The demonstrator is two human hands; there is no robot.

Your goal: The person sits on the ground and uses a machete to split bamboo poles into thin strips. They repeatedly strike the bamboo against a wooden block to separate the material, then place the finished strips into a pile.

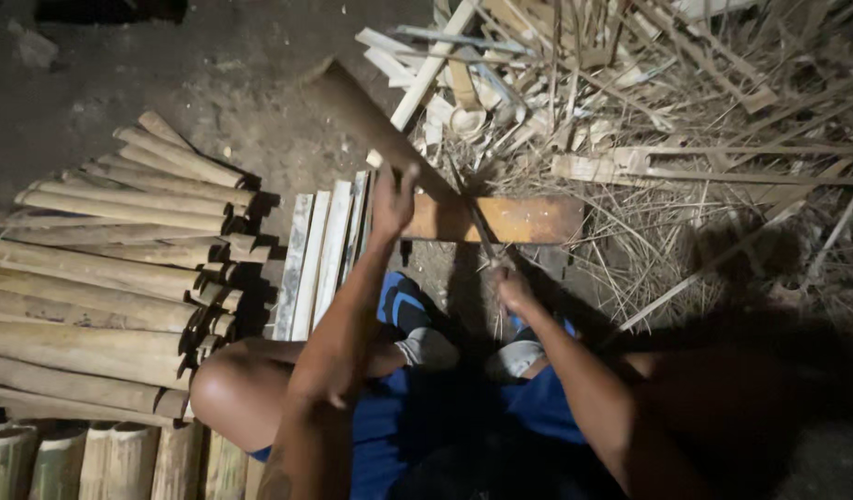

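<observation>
My left hand (392,199) grips a long bamboo piece (366,116) that slants up and away to the left, its near end resting on a wooden block (519,219). My right hand (512,285) is closed on the handle of a dark knife (479,227) whose blade lies against the bamboo piece above the block. Both arms reach forward over my bent knees and blue shorts.
A stack of split bamboo lengths (102,278) lies on the left, with flat pale slats (320,250) beside it. Thick bamboo sections (84,463) line the bottom left. A heap of shavings and offcuts (649,102) covers the ground at the upper right.
</observation>
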